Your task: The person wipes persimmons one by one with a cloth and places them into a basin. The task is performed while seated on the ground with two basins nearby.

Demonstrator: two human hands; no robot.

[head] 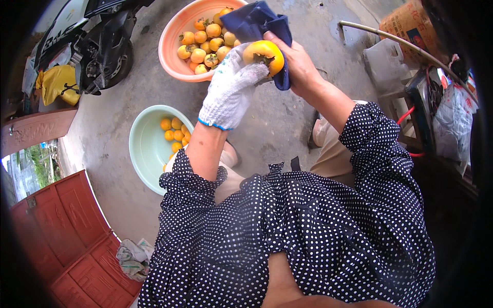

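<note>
My left hand (235, 82), in a white knitted glove with a blue cuff edge, grips an orange persimmon (264, 56) with its green calyx showing. My bare right hand (298, 63) holds a dark blue cloth (256, 21) close against the fruit's right side. Beyond the hands, a pink-orange plastic basin (169, 42) holds many persimmons (198, 56), some with dull skins and calyxes. Nearer and to the left, a pale green basin (148, 134) holds several smoother-looking orange persimmons (178, 134); my left forearm and leg hide part of it.
A motor scooter (104, 50) with a yellow bag (61, 82) stands at the upper left. Red panelled doors (69, 227) and a crumpled sack (133, 258) are at the lower left. A translucent jug (387, 61), a bent pole (404, 42) and plastic bags (454, 119) are at right.
</note>
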